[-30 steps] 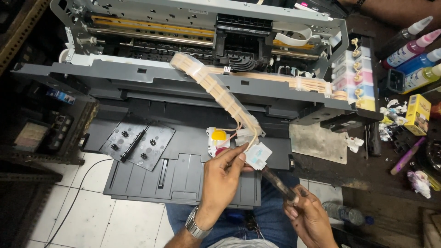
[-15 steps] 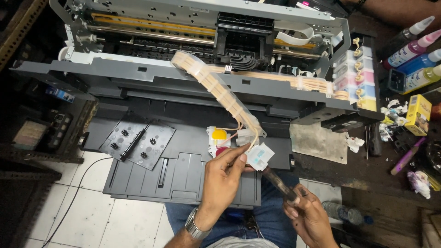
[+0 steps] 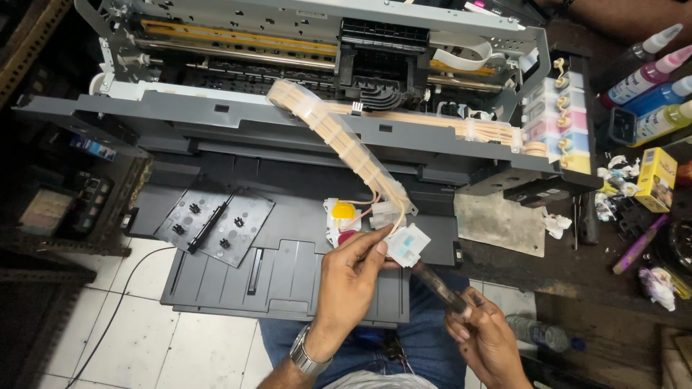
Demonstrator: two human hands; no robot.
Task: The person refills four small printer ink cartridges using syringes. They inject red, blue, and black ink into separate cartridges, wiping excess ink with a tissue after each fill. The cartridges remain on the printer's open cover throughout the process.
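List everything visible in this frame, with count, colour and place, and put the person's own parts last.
printer: one, grey, opened up, top centre
ink tube bundle: one, cream, arcing from the printer down to the hands
ink dampers: a cluster, white with yellow and red, at the tube end
paper tray: one, dark grey, folded out in front
perforated panel: one, black, on the tray's left
ink tanks: one row, coloured, printer's right side
ink bottles: four, black, magenta, blue, yellow, top right
small box: one, yellow, right
left hand: pinching a white damper, watch on wrist
right hand: holding a dark slim tool
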